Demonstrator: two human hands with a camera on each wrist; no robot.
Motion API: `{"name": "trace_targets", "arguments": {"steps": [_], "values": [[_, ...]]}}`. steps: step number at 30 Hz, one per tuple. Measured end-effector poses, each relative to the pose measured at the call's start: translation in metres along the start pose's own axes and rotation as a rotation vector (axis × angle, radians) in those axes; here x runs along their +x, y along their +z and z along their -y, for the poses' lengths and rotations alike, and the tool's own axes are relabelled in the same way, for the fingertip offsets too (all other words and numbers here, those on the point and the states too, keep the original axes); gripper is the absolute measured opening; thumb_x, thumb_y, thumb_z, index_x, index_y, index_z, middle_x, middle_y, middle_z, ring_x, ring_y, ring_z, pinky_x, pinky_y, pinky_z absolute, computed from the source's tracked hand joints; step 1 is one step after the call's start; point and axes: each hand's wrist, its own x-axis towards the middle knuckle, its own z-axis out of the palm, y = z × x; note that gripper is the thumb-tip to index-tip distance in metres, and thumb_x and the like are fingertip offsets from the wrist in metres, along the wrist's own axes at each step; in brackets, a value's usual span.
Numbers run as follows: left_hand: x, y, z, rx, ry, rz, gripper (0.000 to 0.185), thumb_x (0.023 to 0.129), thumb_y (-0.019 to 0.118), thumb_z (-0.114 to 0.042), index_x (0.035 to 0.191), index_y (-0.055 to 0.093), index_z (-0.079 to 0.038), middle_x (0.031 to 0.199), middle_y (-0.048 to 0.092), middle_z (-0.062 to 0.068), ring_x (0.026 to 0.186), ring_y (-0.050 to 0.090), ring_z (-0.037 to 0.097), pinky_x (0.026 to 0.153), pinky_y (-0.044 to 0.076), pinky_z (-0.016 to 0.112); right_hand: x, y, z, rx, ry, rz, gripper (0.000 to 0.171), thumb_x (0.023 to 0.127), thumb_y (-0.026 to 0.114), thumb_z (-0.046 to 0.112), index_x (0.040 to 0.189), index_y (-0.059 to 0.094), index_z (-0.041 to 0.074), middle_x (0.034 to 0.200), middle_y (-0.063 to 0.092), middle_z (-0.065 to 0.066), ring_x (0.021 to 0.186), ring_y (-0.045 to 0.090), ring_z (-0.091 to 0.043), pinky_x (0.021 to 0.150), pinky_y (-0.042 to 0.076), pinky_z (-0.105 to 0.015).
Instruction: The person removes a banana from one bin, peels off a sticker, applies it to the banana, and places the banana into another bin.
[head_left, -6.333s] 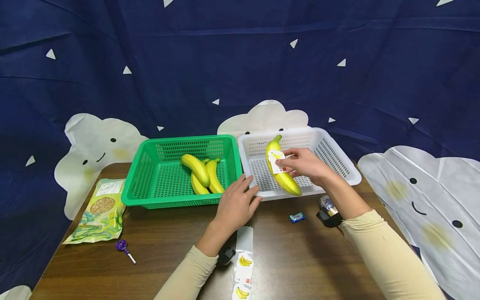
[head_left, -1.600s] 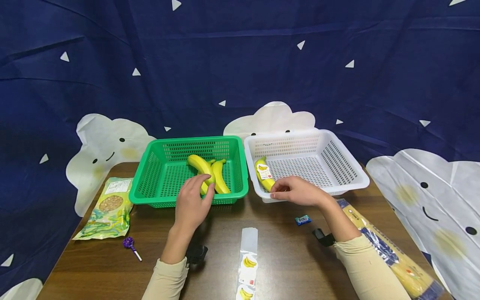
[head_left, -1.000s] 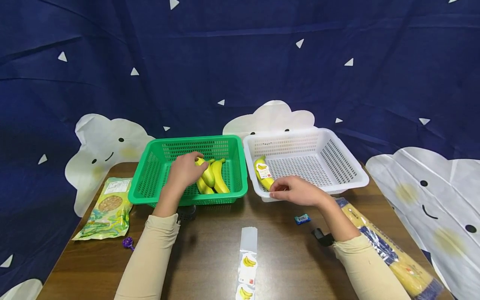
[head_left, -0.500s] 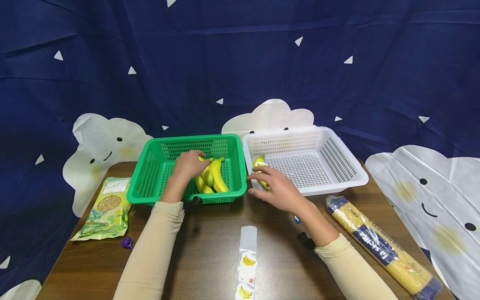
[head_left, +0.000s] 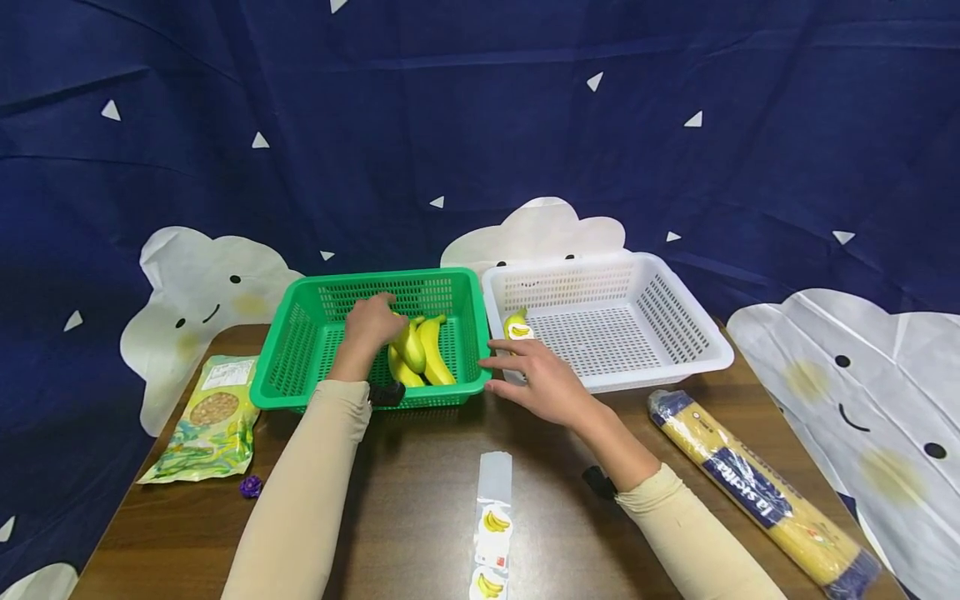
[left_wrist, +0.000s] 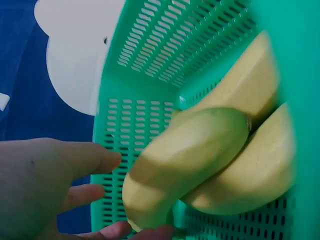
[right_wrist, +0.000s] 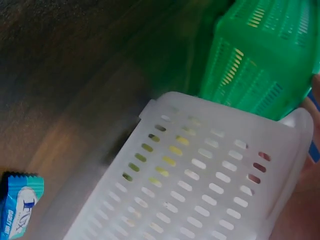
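Yellow bananas [head_left: 420, 354] lie in a green basket [head_left: 300, 350]; beside it a white basket [head_left: 675, 321]; behind, navy cloth [head_left: 480, 125] with white triangles.

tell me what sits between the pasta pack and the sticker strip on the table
In the head view, only the right forearm crosses above the table between the pasta pack and the sticker strip; the wood there is otherwise bare.

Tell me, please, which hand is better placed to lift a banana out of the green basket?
The left hand: it is inside the green basket with its fingers around a banana. The right hand hovers open outside, by the white basket.
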Motion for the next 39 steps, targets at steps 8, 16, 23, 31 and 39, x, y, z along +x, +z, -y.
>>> {"name": "trace_targets", "arguments": {"steps": [8, 16, 23, 31, 39], "values": [[0.007, -0.001, -0.002, -0.164, -0.194, 0.023, 0.075, 0.089, 0.057, -0.033, 0.144, 0.027, 0.008, 0.117, 0.051, 0.029, 0.076, 0.065, 0.034, 0.053, 0.052, 0.034, -0.002, -0.001, 0.002, 0.003, 0.011, -0.011, 0.037, 0.089, 0.065, 0.048, 0.119, 0.071, 0.028, 0.136, 0.054, 0.002, 0.124, 0.046, -0.020, 0.100, 0.038, -0.045], [0.014, 0.007, -0.002, -0.344, -0.334, 0.027, 0.078, 0.087, 0.062, -0.031, 0.144, 0.025, 0.008, 0.120, 0.048, 0.028, 0.092, 0.059, 0.037, 0.067, 0.057, 0.037, -0.003, -0.002, 0.003, 0.003, 0.029, -0.005, 0.037, 0.088, 0.065, 0.048, 0.119, 0.071, 0.027, 0.136, 0.054, 0.003, 0.124, 0.046, -0.021, 0.099, 0.039, -0.046], [0.016, 0.013, -0.003, -0.425, -0.351, 0.014, 0.037, 0.086, 0.064, -0.025, 0.109, 0.060, 0.004, 0.099, 0.059, 0.020, 0.079, 0.069, 0.033, 0.069, 0.057, 0.039, -0.003, -0.001, 0.001, -0.009, 0.026, -0.016, 0.038, 0.089, 0.064, 0.050, 0.118, 0.071, 0.028, 0.135, 0.054, 0.004, 0.124, 0.047, -0.020, 0.098, 0.040, -0.044], [0.014, 0.010, 0.002, -0.427, -0.345, 0.021, 0.035, 0.088, 0.061, -0.025, 0.106, 0.060, 0.005, 0.098, 0.059, 0.021, 0.081, 0.068, 0.034, 0.068, 0.057, 0.039, -0.002, 0.001, 0.002, -0.007, 0.019, -0.017, 0.039, 0.089, 0.063, 0.051, 0.118, 0.071, 0.027, 0.135, 0.055, 0.004, 0.123, 0.048, -0.020, 0.098, 0.041, -0.044], [0.011, 0.002, 0.004, -0.513, -0.293, 0.036, 0.038, 0.090, 0.057, -0.022, 0.118, 0.052, 0.005, 0.109, 0.053, 0.022, 0.094, 0.063, 0.039, 0.071, 0.056, 0.041, -0.003, 0.000, 0.002, -0.001, 0.044, -0.015, 0.036, 0.087, 0.068, 0.046, 0.117, 0.072, 0.027, 0.135, 0.054, 0.004, 0.123, 0.047, -0.020, 0.098, 0.041, -0.044]]}}
